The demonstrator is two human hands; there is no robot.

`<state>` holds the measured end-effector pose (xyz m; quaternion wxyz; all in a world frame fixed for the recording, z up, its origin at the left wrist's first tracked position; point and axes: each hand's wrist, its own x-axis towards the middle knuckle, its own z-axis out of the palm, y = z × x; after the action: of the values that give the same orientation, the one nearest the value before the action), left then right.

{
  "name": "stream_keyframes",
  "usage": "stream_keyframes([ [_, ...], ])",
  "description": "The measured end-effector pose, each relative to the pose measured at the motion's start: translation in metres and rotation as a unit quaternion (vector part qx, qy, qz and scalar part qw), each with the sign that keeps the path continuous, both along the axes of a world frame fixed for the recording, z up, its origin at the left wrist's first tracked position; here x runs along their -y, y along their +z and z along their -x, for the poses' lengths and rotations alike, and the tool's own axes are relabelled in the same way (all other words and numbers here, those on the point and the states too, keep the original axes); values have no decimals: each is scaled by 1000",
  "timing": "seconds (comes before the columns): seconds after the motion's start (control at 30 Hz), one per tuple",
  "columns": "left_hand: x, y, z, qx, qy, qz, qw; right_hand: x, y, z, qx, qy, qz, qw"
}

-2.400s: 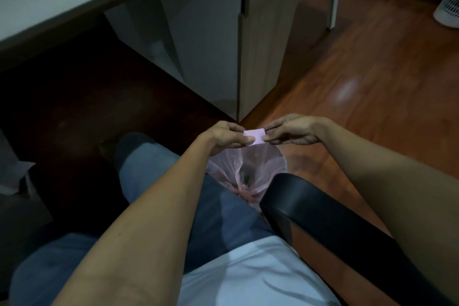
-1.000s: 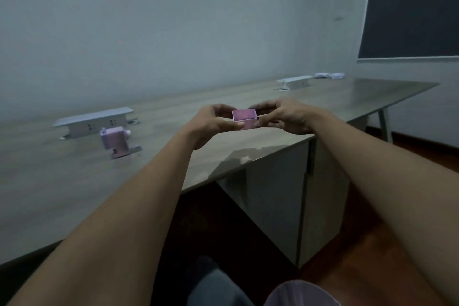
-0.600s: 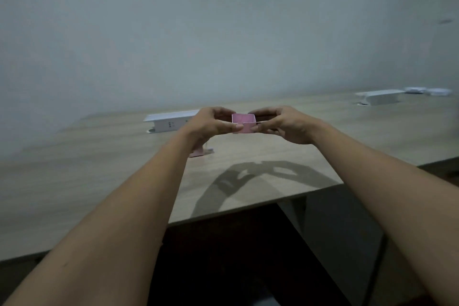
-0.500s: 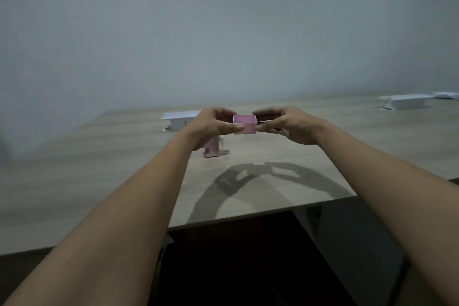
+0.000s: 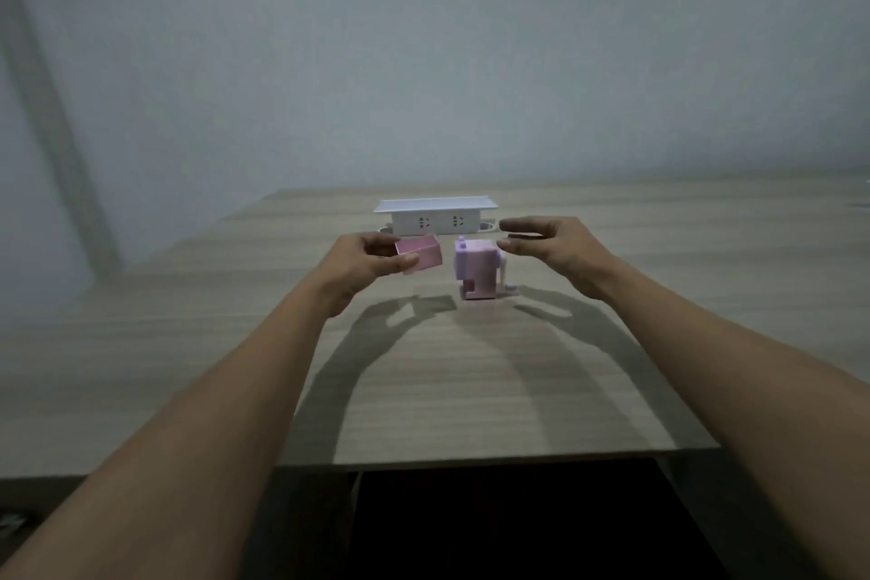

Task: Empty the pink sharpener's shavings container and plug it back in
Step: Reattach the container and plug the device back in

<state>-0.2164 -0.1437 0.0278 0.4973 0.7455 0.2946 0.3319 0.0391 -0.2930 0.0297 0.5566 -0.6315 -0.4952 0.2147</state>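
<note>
Head view:
Left hand (image 5: pixel 365 261): fingers pinched on the pink shavings container (image 5: pixel 420 254), held above the desk (image 5: pixel 188 344), just left of the pink sharpener (image 5: pixel 478 269).
Right hand (image 5: pixel 555 245): has released the container; fingers spread wide, empty, beside the sharpener's top.
Sharpener: stands before the socket box (image 5: pixel 435 216).
Meaning: container looks emptied; reinsertion pending.

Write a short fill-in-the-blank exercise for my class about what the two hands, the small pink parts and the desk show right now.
1. The small pink open-topped plastic container is held only by the ____ hand.
2. The pale pink plastic sharpener stands on the wooden desk, directly in front of the white ____.
3. The right hand is open and holds ____.
4. The container is ____ the sharpener, not yet plugged in.

Missing words: left; socket box; nothing; outside
</note>
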Motion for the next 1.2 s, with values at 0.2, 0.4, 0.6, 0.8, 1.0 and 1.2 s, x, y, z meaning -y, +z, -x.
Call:
stream_keyframes([
  [0.2,-18,-36,-5,-61,17,21,998,-24,-9,-4,15,18,5,1000],
  [0.4,-23,-49,-21,-46,1,38,998,-31,-19,-13,31,31,15,999],
  [0.6,-17,-49,-38,-47,-22,29,998,-35,-24,-15,33,25,-2,999],
  [0.8,-11,-49,-59,-51,-46,23,997,-37,-25,-20,36,34,-5,999],
  [1.0,-5,-48,-78,-52,-70,35,996,-36,-31,-18,34,31,-31,998],
  [1.2,-10,-47,-82,-55,-78,49,994,-36,-42,-19,8,43,-25,999],
])
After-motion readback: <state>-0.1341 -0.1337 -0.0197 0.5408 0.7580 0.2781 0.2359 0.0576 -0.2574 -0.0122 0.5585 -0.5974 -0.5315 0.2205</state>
